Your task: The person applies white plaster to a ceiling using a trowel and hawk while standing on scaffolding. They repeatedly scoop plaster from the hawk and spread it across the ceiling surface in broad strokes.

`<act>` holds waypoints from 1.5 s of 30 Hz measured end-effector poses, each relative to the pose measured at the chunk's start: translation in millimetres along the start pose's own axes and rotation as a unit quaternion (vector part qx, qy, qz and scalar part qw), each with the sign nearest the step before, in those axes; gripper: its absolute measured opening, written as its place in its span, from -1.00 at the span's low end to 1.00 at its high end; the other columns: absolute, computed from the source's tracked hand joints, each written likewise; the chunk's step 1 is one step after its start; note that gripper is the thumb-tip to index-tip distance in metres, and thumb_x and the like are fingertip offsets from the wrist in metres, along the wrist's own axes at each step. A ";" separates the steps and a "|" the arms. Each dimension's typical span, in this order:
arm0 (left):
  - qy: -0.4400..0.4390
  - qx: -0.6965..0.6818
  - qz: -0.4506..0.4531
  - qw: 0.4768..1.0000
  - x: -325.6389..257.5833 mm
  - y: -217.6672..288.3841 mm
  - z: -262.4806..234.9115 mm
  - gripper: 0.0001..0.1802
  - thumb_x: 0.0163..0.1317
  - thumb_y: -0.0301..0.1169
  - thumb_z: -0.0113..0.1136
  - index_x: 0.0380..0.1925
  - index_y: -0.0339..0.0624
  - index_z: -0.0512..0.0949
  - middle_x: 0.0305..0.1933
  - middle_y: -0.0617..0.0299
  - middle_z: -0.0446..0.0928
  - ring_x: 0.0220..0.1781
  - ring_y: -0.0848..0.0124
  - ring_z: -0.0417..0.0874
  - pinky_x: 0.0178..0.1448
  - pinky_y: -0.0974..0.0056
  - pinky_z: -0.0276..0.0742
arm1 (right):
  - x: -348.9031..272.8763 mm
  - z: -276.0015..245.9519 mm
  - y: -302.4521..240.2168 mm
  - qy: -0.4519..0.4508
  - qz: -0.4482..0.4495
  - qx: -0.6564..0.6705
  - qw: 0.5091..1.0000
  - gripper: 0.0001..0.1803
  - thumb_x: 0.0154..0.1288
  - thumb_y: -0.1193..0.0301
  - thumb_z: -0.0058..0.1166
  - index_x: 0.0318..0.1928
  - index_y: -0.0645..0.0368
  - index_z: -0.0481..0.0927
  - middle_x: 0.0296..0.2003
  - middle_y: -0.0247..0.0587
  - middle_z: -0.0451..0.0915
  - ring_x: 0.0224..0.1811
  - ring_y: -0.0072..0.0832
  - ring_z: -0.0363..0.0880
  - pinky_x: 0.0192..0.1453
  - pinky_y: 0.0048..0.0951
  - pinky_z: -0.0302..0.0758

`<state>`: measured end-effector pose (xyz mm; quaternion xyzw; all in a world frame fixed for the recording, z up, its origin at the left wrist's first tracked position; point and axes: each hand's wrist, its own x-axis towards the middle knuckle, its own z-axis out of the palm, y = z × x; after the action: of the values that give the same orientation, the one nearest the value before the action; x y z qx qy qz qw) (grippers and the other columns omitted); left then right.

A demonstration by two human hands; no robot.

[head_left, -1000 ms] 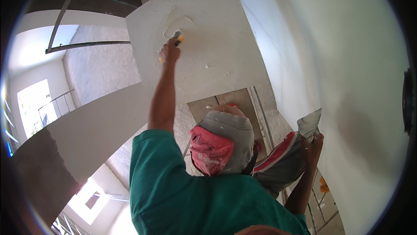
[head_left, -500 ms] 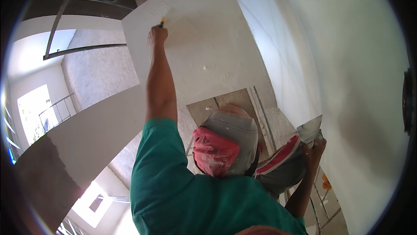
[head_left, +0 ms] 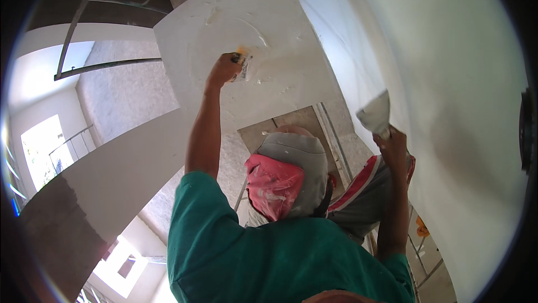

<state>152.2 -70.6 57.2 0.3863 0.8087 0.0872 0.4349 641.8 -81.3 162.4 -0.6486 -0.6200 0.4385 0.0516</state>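
Note:
My left hand (head_left: 225, 70) is closed around a putty knife (head_left: 242, 56) with a yellow-and-black handle. Its blurred blade is against the white plastered surface (head_left: 280, 28), where wet streaks and small lumps of filler show. To the right, my right hand (head_left: 394, 141) grips a wide-bladed scraper (head_left: 375, 113) by its handle. That scraper points upward beside the pale wall, and its blade looks whitish with filler. Both arms come out of green short sleeves.
A grey and red cap (head_left: 280, 182) blocks the middle of the view. Grey trousers with a red stripe (head_left: 358, 191) show beside it. The smooth white wall (head_left: 471, 107) curves along the right. Metal bars (head_left: 112, 63) and a bright window (head_left: 42, 149) are at left.
My left hand has swept down and to the right with the putty knife, leaving a curved streak. My right hand has risen with the scraper from beside the knee.

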 end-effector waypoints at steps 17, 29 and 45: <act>0.281 0.049 0.193 0.939 -30.4 8.5 -71.3 -0.55 0.02 -0.50 0.04 -0.01 -0.13 0.55 -0.14 -0.11 0.59 -0.09 0.00 0.61 -0.04 0.07 0.55 | 87.9 66.8 -96.2 -0.068 -0.191 0.000 0.979 -0.67 -0.03 0.35 0.22 -0.28 0.34 0.61 -0.49 0.13 0.58 -0.43 -0.04 0.59 -0.26 -0.21 0.49; 0.204 0.185 -0.005 0.961 34.7 -35.7 1.7 -0.47 0.09 -0.47 0.00 0.08 0.33 0.55 0.03 0.04 0.58 0.09 0.02 0.57 0.16 0.02 0.47 | 35.6 47.5 -3.4 -0.030 -0.008 0.039 0.999 -0.78 0.01 0.42 0.18 -0.35 0.35 0.60 -0.57 0.00 0.57 -0.59 -0.34 0.49 -0.38 -0.35 0.45; 0.159 -0.603 0.059 0.780 -38.6 -55.2 18.4 -0.51 -0.16 -0.71 0.12 -0.09 -0.41 0.43 -0.17 0.01 0.55 -0.20 0.14 0.63 -0.13 0.11 0.58 | 137.2 179.1 -53.0 -0.102 -0.209 -0.054 0.971 -0.70 -0.02 0.26 0.20 -0.35 0.24 0.62 -0.41 0.12 0.62 -0.27 0.02 0.61 -0.13 -0.09 0.54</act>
<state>148.6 -139.1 44.2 0.0727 0.6247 0.6424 0.4380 467.2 -38.2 16.3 -0.4584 -0.7665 0.4478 0.0439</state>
